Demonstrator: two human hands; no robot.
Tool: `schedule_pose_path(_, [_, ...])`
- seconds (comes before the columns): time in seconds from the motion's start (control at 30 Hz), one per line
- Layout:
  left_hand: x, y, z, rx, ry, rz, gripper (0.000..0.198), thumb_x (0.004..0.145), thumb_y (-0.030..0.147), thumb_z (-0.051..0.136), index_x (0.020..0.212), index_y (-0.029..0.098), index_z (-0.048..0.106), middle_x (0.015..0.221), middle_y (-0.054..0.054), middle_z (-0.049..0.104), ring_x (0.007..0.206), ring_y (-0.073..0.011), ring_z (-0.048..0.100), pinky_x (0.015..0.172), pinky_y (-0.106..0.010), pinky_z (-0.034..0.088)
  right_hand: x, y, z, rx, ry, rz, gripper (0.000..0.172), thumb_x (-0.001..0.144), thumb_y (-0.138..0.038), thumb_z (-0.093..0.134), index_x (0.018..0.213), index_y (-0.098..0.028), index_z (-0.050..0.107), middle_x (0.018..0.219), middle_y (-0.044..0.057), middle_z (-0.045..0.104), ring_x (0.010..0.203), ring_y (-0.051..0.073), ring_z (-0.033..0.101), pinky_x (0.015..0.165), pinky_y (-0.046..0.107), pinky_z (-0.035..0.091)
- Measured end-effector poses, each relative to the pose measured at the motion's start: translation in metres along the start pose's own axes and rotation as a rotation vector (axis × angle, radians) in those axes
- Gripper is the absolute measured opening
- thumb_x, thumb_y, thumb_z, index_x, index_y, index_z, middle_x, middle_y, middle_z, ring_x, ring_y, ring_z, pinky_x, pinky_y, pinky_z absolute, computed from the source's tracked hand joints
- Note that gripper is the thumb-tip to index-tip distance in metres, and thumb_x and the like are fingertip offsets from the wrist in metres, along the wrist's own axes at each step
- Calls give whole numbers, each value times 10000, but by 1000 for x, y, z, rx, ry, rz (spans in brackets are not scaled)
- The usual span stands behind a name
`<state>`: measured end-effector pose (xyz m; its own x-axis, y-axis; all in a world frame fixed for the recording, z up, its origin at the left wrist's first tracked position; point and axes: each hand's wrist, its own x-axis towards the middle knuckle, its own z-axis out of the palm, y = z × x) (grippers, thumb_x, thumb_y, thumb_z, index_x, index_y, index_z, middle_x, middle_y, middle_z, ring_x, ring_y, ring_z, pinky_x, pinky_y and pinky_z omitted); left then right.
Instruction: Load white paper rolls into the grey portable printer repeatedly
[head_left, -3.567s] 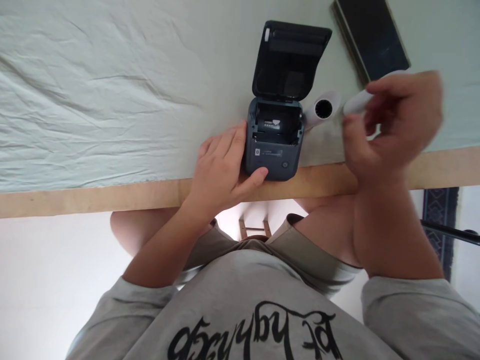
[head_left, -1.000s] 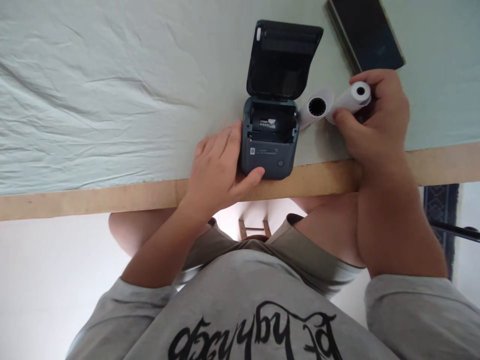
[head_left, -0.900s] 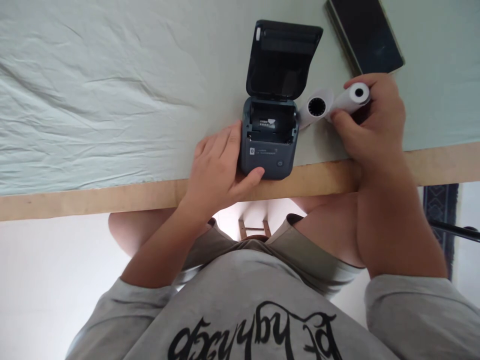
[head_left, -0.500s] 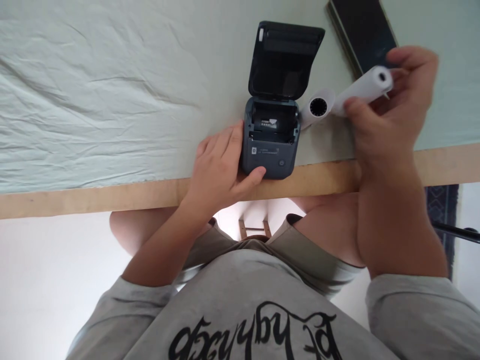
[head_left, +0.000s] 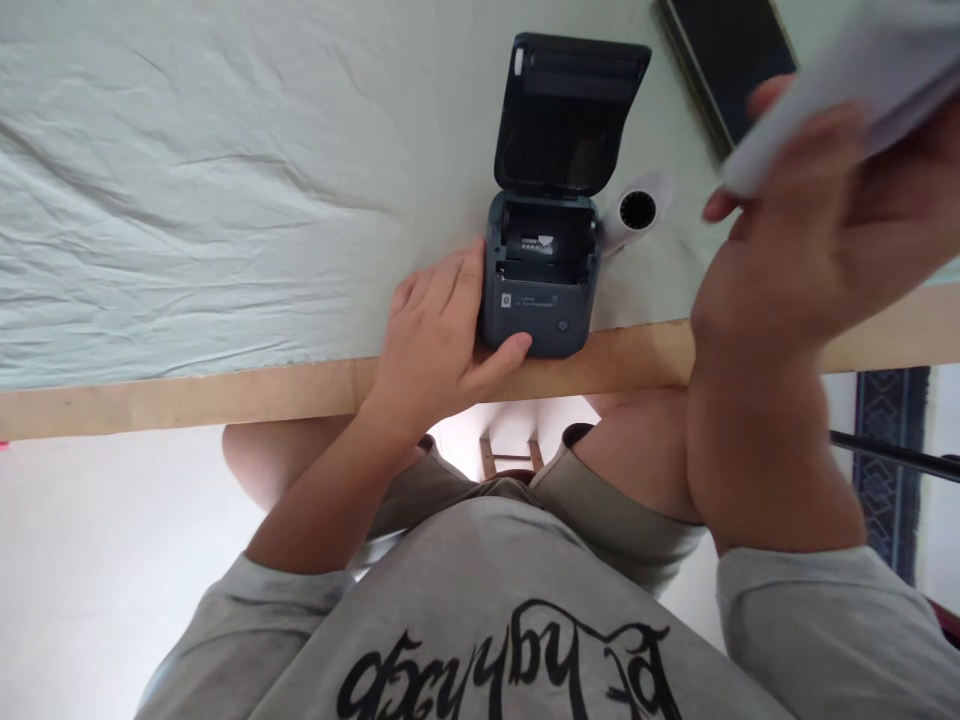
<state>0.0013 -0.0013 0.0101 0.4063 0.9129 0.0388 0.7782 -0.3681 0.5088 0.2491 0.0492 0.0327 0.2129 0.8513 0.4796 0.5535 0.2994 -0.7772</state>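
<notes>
A small dark thermal printer [head_left: 536, 325] lies at the table's near edge, its hinged lid [head_left: 566, 120] tipped back and its paper bay exposed. My left hand [head_left: 435, 335] holds it at the left, fingers along its side and thumb on the near corner. In my right hand [head_left: 810, 215], raised at the upper right, is a white paper roll [head_left: 810, 120], smeared by motion and partly cut off by the frame. A second paper roll [head_left: 626, 225] lies against the printer's right side, its dark hollow core facing me.
A dark flat phone-like object [head_left: 724, 60] lies at the back right, partly behind my right hand. Wrinkled pale green cloth [head_left: 225, 200] covers the table, with a bare wooden strip [head_left: 187, 405] along the near edge. My legs are below it.
My right hand has lifted the paper roll up and to the right, away from the second roll and closer to the camera. My left hand and the printer stay in place.
</notes>
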Motion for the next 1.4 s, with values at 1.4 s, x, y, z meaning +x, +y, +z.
schedule_pose_path(1.4, [7,-3,5,-244,192,-9,840,1060,810,212,1420,162,605,1337,-180,742,1226,-350,699,1054,-527,514,-25,-28,8,-162,-529,-664,190,1001,-243,696,819,-255,640,867,-46,784,1029,207,738,894,423,453])
